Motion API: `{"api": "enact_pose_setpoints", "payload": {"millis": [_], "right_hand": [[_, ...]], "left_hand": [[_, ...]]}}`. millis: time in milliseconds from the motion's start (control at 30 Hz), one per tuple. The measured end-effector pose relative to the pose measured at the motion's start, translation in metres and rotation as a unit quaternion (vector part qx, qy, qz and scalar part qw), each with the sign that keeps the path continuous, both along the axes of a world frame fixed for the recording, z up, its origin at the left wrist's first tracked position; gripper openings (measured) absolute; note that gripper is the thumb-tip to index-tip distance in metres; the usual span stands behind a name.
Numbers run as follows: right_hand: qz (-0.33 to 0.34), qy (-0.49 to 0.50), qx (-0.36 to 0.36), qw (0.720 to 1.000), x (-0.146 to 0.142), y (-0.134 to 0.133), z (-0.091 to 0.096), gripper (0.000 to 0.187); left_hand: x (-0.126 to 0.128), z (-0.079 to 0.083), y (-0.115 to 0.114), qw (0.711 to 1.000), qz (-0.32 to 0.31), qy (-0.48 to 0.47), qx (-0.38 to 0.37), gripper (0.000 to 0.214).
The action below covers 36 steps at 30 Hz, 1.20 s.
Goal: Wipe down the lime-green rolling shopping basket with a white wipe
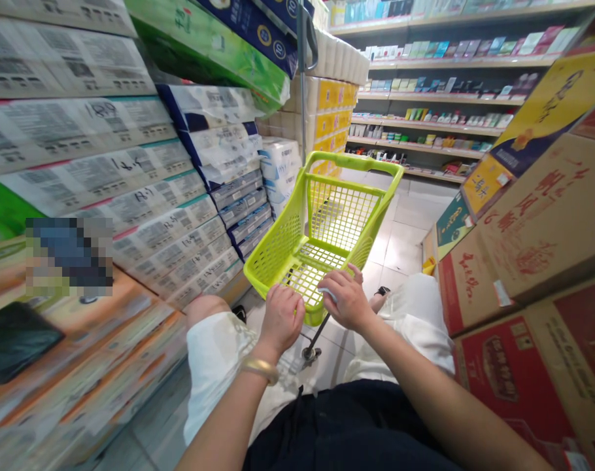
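Note:
A lime-green plastic shopping cart basket [278,252] with mesh walls stands between my knees, with nothing in it. My left hand [284,315], with a gold-coloured bracelet at the wrist, is closed over the basket's near rim. At the right of that same rim, my right hand [347,299] has its fingers bent around a small white piece, perhaps a folded cloth or tissue [327,292]. Most of the white piece is hidden under the fingers. Below the basket a thin metal leg ends in a caster wheel [310,354].
Stacked printed packs [145,163] rise close on the left, with a dark phone-like object [20,340] on an orange pack. Cardboard cartons [547,222] line the right. Shelves of small boxed goods [444,62] span the back. Pale floor tiles [400,242] lie between.

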State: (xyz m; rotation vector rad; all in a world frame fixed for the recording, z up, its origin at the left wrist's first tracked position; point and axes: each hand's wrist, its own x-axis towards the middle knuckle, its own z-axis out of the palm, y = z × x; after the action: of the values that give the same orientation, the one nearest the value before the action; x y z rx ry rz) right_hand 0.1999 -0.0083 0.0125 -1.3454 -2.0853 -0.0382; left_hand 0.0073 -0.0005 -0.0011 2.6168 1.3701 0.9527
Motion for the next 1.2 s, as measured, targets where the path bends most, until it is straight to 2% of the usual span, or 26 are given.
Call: {"api": "enact_pose_setpoints", "payload": {"millis": [100, 200, 333, 433, 600, 700, 867, 967, 1100, 1200], "right_hand": [[-0.041, 0.018, -0.005, 0.999, 0.003, 0.006, 0.003, 0.018], [-0.063, 0.017, -0.004, 0.998, -0.011, -0.004, 0.001, 0.017], [0.009, -0.02, 0.005, 1.0, -0.028, -0.02, -0.004, 0.016], [0.026, -0.046, 0.012, 0.999, -0.02, -0.012, -0.002, 0.016], [-0.071, -0.008, -0.011, 0.997, 0.007, 0.021, 0.01, 0.016], [-0.095, 0.015, -0.017, 0.995, 0.001, 0.018, 0.01, 0.017], [0.006, -0.014, 0.011, 1.0, -0.025, -0.012, 0.0, 0.013], [0.028, -0.033, 0.032, 0.999, -0.022, -0.011, 0.001, 0.013], [-0.024, -0.031, 0.041, 0.998, -0.002, 0.013, 0.008, 0.016], [-0.066, -0.012, 0.045, 0.997, 0.001, 0.023, 0.008, 0.016]], "left_hand": [[0.0, -0.002, 0.002, 1.0, 0.008, 0.004, 0.011, 0.031], [0.002, -0.003, 0.002, 1.0, 0.022, 0.004, 0.019, 0.03], [-0.001, -0.004, 0.002, 0.999, 0.027, 0.002, 0.023, 0.029], [-0.005, -0.005, 0.003, 0.999, 0.025, 0.005, 0.027, 0.028], [-0.006, -0.005, 0.004, 0.999, 0.029, 0.004, 0.035, 0.028], [-0.005, -0.006, 0.003, 0.999, 0.035, 0.002, 0.035, 0.028], [-0.007, -0.006, 0.003, 0.999, 0.035, 0.006, 0.033, 0.026], [-0.008, -0.005, 0.003, 0.999, 0.033, 0.013, 0.036, 0.027], [-0.007, -0.004, 0.003, 0.999, 0.034, 0.011, 0.041, 0.027], [-0.005, -0.006, 0.003, 0.998, 0.039, 0.009, 0.045, 0.026]]}}
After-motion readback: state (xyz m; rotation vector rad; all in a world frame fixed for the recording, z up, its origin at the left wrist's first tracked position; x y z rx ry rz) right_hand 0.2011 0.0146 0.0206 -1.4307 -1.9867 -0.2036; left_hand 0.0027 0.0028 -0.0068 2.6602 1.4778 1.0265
